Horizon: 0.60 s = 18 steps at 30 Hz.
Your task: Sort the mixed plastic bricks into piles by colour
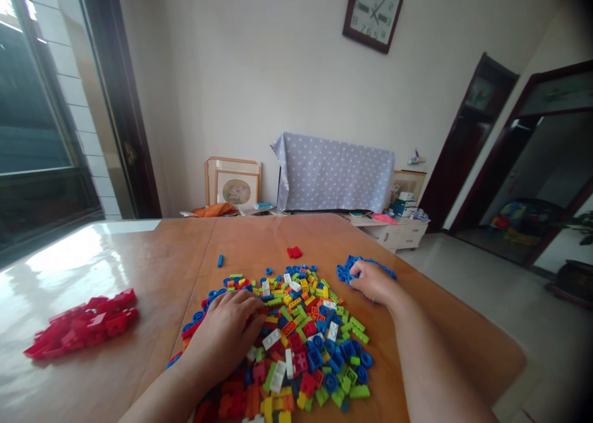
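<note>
A large mixed pile of toy building bricks [296, 330] in green, blue, red, yellow, orange and white spreads over the table in front of me. My left hand [236, 321] lies over the left side of this pile, fingers loosely bent with the thumb apart; nothing shows in its grasp. Farther right, my right hand [370, 280] reaches down to a heap of blue bricks [345, 268]. Its thumb and fingers are curled together at the heap, and whatever lies between them is hidden.
A heap of red bricks [88, 324] sits on the left of the wooden table [176, 262]. Beyond the mixed pile lie a few small red bricks [294, 252] and a single blue brick [220, 261]. A cloth-covered object [333, 173] stands past the table's far edge.
</note>
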Available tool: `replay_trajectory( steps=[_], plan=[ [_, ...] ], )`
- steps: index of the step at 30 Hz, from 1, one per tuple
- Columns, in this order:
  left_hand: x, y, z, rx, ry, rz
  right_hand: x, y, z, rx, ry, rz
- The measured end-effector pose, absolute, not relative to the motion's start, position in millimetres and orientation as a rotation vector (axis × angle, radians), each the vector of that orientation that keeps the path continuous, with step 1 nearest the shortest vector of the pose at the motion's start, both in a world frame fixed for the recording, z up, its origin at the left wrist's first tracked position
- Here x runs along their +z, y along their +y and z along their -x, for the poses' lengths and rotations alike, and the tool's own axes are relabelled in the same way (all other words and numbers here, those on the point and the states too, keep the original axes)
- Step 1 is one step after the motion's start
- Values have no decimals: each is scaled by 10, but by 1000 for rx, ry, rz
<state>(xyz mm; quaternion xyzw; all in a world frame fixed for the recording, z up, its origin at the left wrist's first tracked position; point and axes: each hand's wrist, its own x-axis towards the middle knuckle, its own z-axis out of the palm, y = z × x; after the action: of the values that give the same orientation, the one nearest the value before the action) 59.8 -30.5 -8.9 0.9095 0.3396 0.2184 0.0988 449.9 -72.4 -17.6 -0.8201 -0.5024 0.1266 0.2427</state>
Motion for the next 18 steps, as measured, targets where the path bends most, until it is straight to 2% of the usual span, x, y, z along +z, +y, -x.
replay_trajectory(
  steps=[5,18],
  plan=[
    [-99,-311,-592,637,998,-2693,-207,-687,-4513,269,-1356,2285],
    [-97,-309,-597,651,999,-2682,-255,-572,-4387,343,-1330,2133]
  ],
)
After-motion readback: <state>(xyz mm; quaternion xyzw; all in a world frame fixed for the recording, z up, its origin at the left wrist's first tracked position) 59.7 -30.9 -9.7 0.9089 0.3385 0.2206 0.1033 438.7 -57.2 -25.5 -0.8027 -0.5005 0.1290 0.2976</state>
